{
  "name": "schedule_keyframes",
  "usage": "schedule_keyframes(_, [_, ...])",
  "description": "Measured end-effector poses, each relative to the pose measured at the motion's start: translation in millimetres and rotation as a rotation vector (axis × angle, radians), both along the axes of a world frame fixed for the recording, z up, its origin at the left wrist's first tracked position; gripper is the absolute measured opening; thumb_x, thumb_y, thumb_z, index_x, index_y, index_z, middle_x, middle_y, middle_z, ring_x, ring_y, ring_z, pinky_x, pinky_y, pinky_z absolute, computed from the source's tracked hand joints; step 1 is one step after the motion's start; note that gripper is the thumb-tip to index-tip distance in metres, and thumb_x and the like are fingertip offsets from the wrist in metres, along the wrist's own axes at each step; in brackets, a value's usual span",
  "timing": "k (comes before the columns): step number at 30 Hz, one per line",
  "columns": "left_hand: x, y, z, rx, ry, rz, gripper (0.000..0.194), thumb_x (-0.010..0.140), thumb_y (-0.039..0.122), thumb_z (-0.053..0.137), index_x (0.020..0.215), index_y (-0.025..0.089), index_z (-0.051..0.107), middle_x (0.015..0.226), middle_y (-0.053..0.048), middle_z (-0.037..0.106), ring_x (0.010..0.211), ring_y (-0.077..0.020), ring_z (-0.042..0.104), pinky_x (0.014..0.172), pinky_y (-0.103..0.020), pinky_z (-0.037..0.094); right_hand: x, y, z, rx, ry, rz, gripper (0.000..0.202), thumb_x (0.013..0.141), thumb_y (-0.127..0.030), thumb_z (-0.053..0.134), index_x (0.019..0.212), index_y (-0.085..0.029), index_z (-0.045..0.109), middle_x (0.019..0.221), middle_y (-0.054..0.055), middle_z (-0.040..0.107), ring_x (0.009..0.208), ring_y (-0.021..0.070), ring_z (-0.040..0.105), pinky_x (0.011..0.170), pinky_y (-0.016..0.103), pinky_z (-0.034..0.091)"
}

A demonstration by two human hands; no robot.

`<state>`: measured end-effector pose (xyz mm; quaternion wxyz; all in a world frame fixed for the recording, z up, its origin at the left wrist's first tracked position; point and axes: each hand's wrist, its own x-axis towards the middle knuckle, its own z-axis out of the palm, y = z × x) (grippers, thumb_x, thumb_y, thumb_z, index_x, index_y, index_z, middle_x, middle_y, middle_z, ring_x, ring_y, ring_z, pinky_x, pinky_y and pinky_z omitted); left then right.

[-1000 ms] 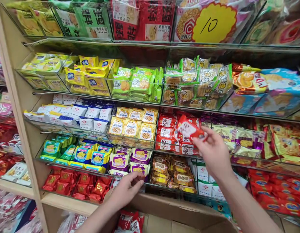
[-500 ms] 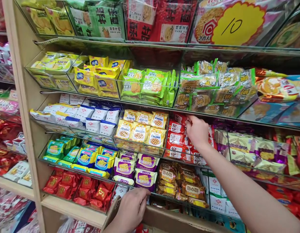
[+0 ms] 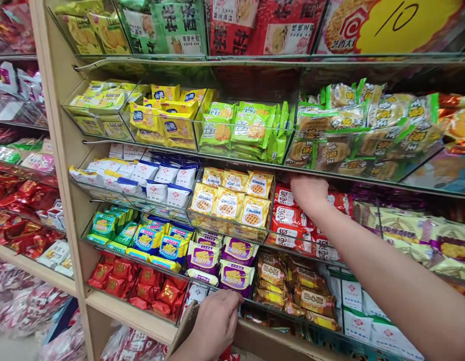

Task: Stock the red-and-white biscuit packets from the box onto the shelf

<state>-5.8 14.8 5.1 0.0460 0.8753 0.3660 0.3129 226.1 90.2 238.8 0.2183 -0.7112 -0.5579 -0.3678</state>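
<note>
Red snack packets (image 3: 290, 216), right hand (image 3: 310, 191) among them

From afar I see the packets in a clear bin (image 3: 303, 250), right of yellow Cookies packs (image 3: 230, 198). The right fingers are hidden; I can't tell whether they grip. My left hand (image 3: 217, 321), fingers curled, is beside the cardboard carton (image 3: 277, 342), its hold unclear. I'd use a low wrist beneath the shelf (image 3: 367, 180) and press lightly, sparing wrappers.

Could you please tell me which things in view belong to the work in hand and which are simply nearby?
In use:
- right hand, its fingers hidden behind the front red packets
- left hand, beside the cardboard box

Just nearby:
- cookie packets
- green packets
- purple packets
- price sign
</note>
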Motion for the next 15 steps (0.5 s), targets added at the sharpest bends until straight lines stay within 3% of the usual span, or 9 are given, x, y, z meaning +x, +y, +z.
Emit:
schedule_keyframes(7, [1, 0, -0.5, 0.003, 0.018, 0.011, 0.022, 0.08, 0.01, 0.034, 0.084, 0.021, 0.053, 0.073, -0.002, 0.062, 0.07, -0.0178, 0.059, 0.062, -0.027, 0.041, 12, 12, 10.8, -0.089, 0.146, -0.056, 0.035, 0.078, -0.01, 0.038, 0.104, -0.006, 0.061, 0.102, 0.025, 0.06, 0.097, 0.0343, 0.055, 0.079, 0.049, 0.041])
schedule_keyframes(15, [2, 1, -1.1, 0.004, 0.038, 0.017, 0.022, 0.079, 0.01, 0.034, 0.084, 0.021, 0.052, 0.074, -0.002, 0.062, 0.07, -0.018, 0.058, 0.063, -0.028, 0.042, 19, 8, 3.5, -0.179, 0.197, 0.035, 0.028, 0.081, -0.023, 0.046, 0.104, -0.015, 0.061, 0.109, 0.011, 0.061, 0.1, 0.0267, 0.054, 0.083, 0.035, 0.042])
